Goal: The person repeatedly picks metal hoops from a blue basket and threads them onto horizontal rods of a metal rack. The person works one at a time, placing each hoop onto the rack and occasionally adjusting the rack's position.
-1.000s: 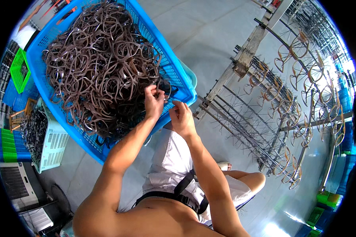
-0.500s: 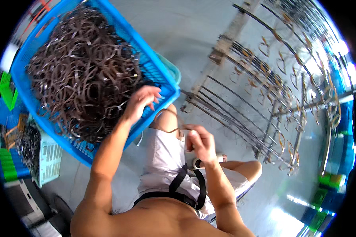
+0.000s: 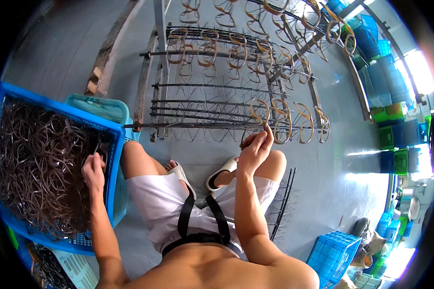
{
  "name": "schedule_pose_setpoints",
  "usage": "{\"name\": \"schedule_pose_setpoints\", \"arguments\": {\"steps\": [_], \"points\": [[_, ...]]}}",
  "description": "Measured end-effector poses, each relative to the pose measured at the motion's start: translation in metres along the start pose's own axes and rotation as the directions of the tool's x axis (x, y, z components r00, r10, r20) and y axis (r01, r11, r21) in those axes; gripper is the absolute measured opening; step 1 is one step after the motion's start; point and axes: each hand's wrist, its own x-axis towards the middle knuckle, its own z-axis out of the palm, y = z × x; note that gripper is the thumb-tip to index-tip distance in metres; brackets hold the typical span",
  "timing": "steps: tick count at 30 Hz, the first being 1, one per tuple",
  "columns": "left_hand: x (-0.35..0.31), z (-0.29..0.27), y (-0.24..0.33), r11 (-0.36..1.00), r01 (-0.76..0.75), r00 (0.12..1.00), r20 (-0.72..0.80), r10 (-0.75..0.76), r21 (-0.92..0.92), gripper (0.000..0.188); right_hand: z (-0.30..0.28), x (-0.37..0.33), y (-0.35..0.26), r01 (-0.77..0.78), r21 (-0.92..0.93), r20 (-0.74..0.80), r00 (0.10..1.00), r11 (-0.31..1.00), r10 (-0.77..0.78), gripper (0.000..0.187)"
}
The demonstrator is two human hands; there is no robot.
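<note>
My right hand [image 3: 256, 147] is raised at the front bar of a metal rack [image 3: 202, 126]. Its thumb and fingers are closed at the lower end of a curved, amber-brown loop that looks like an eyeglass frame [image 3: 260, 111]. Similar frames [image 3: 281, 115] hang beside it along the same bar. Over at the left, my left hand [image 3: 94, 169] is at the right side of a blue plastic basket [image 3: 118, 144], above a tangled pile of dark brown frames [image 3: 43, 164]. Its fingers are bent together; what they hold, if anything, is too small to make out.
A pale teal basket [image 3: 101, 107] stands behind the blue one. Higher rack bars carry more hanging frames [image 3: 208, 48]. Spiky black rods [image 3: 285, 202] lie on the floor to my right, near another blue basket [image 3: 333, 255]. Stacked crates [image 3: 395, 161] line the far right.
My view has turned right, bringing the rack ahead. My right hand has gone from over my lap to the rack bar. My left hand, spread before, now has bent fingers over the pile.
</note>
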Motion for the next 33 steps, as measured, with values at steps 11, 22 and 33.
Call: {"name": "schedule_pose_setpoints", "arguments": {"steps": [11,22,33], "points": [[-0.046,-0.043,0.032,0.986,-0.133,0.951,-0.265,0.156,0.103,0.036,0.003,0.029,-0.008,-0.163,0.171,0.04,0.987,0.972,0.158,0.026],[-0.004,0.087,0.139,0.397,0.438,0.898,0.374,-0.23,-0.807,0.029,-0.003,0.033,-0.011,-0.201,0.153,0.056,0.979,0.968,0.195,0.025],[0.009,0.134,0.15,0.461,0.501,0.863,0.46,-0.208,-0.733,0.018,-0.001,0.027,-0.003,-0.236,0.349,0.031,0.97,0.907,0.24,0.028]]}}
